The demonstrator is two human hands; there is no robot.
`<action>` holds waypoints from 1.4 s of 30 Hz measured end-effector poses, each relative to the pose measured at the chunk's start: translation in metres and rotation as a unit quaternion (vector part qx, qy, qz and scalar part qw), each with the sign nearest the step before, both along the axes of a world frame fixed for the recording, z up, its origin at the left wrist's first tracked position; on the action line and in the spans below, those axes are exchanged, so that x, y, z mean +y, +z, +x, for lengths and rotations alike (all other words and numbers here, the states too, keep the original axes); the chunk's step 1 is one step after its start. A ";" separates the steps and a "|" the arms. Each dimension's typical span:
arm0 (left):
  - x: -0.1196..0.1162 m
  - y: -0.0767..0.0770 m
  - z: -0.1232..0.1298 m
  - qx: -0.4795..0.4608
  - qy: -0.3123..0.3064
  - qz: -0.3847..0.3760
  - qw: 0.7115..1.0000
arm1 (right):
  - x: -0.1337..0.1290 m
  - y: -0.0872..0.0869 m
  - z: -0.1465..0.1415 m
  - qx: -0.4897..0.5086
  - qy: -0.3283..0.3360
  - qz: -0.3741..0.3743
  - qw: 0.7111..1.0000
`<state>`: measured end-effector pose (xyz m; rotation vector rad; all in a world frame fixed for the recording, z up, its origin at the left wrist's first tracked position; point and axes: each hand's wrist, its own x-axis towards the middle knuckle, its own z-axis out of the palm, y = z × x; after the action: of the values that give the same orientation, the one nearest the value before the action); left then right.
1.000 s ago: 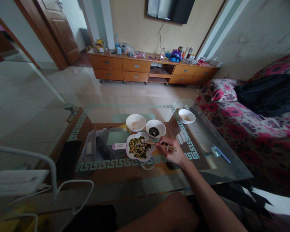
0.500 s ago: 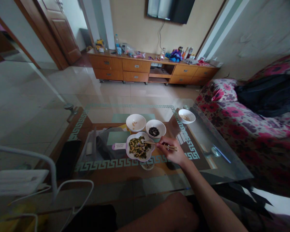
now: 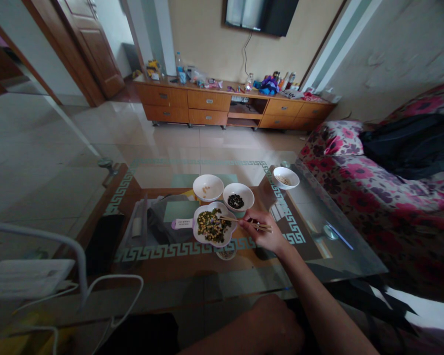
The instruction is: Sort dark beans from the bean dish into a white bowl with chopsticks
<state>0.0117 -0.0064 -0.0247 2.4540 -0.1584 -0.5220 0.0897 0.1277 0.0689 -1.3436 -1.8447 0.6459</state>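
My right hand [image 3: 261, 229] is closed round a pair of chopsticks [image 3: 229, 218], their tips down in the mixed beans of a flower-shaped white dish [image 3: 232, 237]. Green and yellowish beans or grains [image 3: 210, 228] fill this dish, and its short labelled handle points left. Right behind it stands a white bowl [image 3: 248, 193] of black beans [image 3: 236, 201]. Beside that, a second white bowl [image 3: 208, 181] holds a few pale pieces. Low in the view, below the table edge, rests my left hand [image 3: 276, 320]; it is dark and its fingers are hidden.
A third white bowl [image 3: 292, 183] with pale contents stands at the glass table's [image 3: 340, 261] far right. A blue pen [image 3: 339, 235] lies near the right edge. White cables [image 3: 114, 277] and a white device [image 3: 29, 278] are at left. A flowered sofa [image 3: 358, 182] borders the right side.
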 end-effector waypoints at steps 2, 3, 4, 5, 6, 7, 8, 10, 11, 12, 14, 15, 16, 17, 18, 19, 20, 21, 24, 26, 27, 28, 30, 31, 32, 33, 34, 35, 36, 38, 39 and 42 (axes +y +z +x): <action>-0.002 -0.008 0.004 0.009 -0.001 -0.020 1.000 | 0.000 0.002 -0.001 0.001 -0.003 -0.007 1.000; -0.003 -0.011 0.005 0.011 -0.001 -0.024 1.000 | 0.000 0.002 -0.001 0.000 -0.004 -0.010 1.000; -0.003 -0.013 0.006 0.008 0.001 -0.027 1.000 | 0.000 0.003 -0.002 -0.001 -0.005 -0.012 1.000; -0.003 -0.015 0.007 -0.001 0.005 -0.027 1.000 | 0.000 0.003 -0.002 -0.002 -0.005 -0.013 1.000; -0.003 -0.015 0.007 -0.006 0.007 -0.028 1.000 | 0.000 0.003 -0.002 -0.003 -0.006 -0.015 1.000; -0.003 -0.015 0.006 -0.013 0.008 -0.029 0.999 | 0.000 0.002 -0.001 -0.003 -0.005 -0.016 1.000; -0.003 -0.014 0.006 -0.013 0.006 -0.028 1.000 | 0.000 0.002 -0.001 -0.002 -0.004 -0.016 1.000; -0.002 -0.011 0.004 -0.011 0.002 -0.027 1.000 | 0.000 0.001 -0.001 0.003 -0.005 -0.017 1.000; -0.001 -0.010 0.003 -0.009 0.002 -0.023 1.000 | 0.000 0.001 -0.001 0.007 -0.007 -0.016 1.000; -0.001 -0.008 0.002 -0.007 0.001 -0.018 1.000 | 0.000 0.001 -0.001 0.012 -0.009 -0.014 1.000; 0.000 -0.005 0.001 -0.004 0.000 -0.009 1.000 | 0.000 0.003 -0.001 0.023 -0.015 -0.007 1.000; 0.000 -0.003 0.001 -0.001 -0.002 -0.004 1.000 | -0.001 0.004 -0.001 0.030 -0.019 -0.003 0.999; 0.000 0.000 0.002 0.006 -0.006 0.001 1.000 | -0.001 0.005 0.000 0.038 -0.021 -0.001 0.999; 0.001 0.002 0.003 0.015 -0.011 0.005 1.000 | -0.002 0.007 0.000 0.046 -0.023 0.001 0.999; 0.001 0.005 0.003 0.023 -0.015 0.011 1.000 | -0.002 0.008 0.000 0.054 -0.026 0.001 0.998; 0.002 0.007 0.004 0.029 -0.019 0.017 0.999 | -0.003 0.010 0.001 0.061 -0.030 0.000 0.998; 0.003 0.010 0.003 0.035 -0.024 0.027 0.999 | -0.003 0.010 0.001 0.066 -0.038 -0.001 0.997; 0.004 0.011 0.002 0.036 -0.027 0.041 0.998 | -0.004 0.011 0.001 0.071 -0.049 -0.001 0.996; 0.007 0.012 -0.013 0.002 -0.032 0.095 0.995 | -0.004 0.008 -0.001 0.107 -0.094 0.013 0.990; 0.010 0.011 -0.036 -0.072 -0.016 0.132 0.988 | -0.001 0.005 -0.003 0.160 -0.126 0.033 0.979; 0.011 0.010 -0.051 -0.116 0.003 0.150 0.982 | 0.000 0.003 -0.004 0.192 -0.144 0.045 0.970; 0.013 0.011 -0.069 -0.160 0.026 0.161 0.974 | 0.003 0.001 -0.005 0.223 -0.161 0.056 0.960; 0.017 0.016 -0.106 -0.201 0.066 0.174 0.962 | 0.009 -0.002 -0.006 0.276 -0.195 0.077 0.938; 0.019 0.021 -0.124 -0.202 0.080 0.180 0.959 | 0.012 -0.004 -0.006 0.297 -0.207 0.081 0.929; 0.022 0.027 -0.141 -0.200 0.100 0.194 0.955 | 0.016 -0.005 -0.007 0.320 -0.215 0.079 0.919; 0.025 0.035 -0.155 -0.190 0.129 0.206 0.951 | 0.020 -0.006 -0.008 0.348 -0.221 0.072 0.908; 0.029 0.044 -0.167 -0.187 0.154 0.209 0.948 | 0.024 -0.006 -0.010 0.379 -0.218 0.058 0.897; 0.033 0.054 -0.176 -0.187 0.183 0.209 0.942 | 0.028 -0.006 -0.013 0.414 -0.214 0.050 0.883; 0.037 0.063 -0.182 -0.192 0.215 0.207 0.935 | 0.031 -0.004 -0.017 0.439 -0.207 0.048 0.873; 0.044 0.080 -0.187 -0.214 0.277 0.189 0.918 | 0.035 0.002 -0.029 0.500 -0.178 0.044 0.847; 0.047 0.086 -0.187 -0.228 0.307 0.175 0.907 | 0.035 0.006 -0.037 0.520 -0.161 0.040 0.838; 0.050 0.098 -0.181 -0.264 0.373 0.131 0.880 | 0.027 0.026 -0.061 0.572 -0.106 0.017 0.813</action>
<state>-0.1689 0.0431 0.0737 2.5928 0.6628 0.4964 0.0289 0.1542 0.0944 -0.7700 -0.6986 0.9908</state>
